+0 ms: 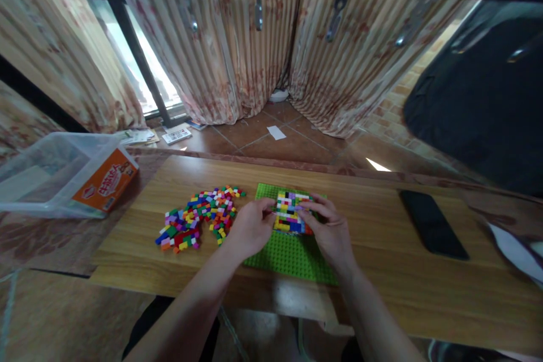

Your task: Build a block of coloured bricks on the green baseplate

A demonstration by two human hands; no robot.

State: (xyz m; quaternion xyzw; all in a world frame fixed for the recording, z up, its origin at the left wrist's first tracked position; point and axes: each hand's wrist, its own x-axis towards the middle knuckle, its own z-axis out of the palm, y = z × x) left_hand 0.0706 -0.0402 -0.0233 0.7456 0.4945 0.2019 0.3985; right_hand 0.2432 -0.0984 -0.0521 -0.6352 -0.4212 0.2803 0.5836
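Observation:
A green studded baseplate [292,257] lies on the wooden table. On its upper part sits a block of small building bricks [289,216] in rows of yellow, white, blue, purple and other colours. My left hand [253,227] is closed at the block's left edge, thumb and forefinger against the bricks. From the other side my right hand [333,232] curls over the block's right part, its thumb and fingers closed on the bricks. The fingers hide some of the right edge, and any single brick between them is too small to make out.
Left of the baseplate spreads a pile of loose coloured bricks [199,215]. A clear plastic bin [55,181] with an orange label stands at the far left. On the right lie a black phone [433,224] and white paper [515,249]. Metal clips [258,3] hang overhead.

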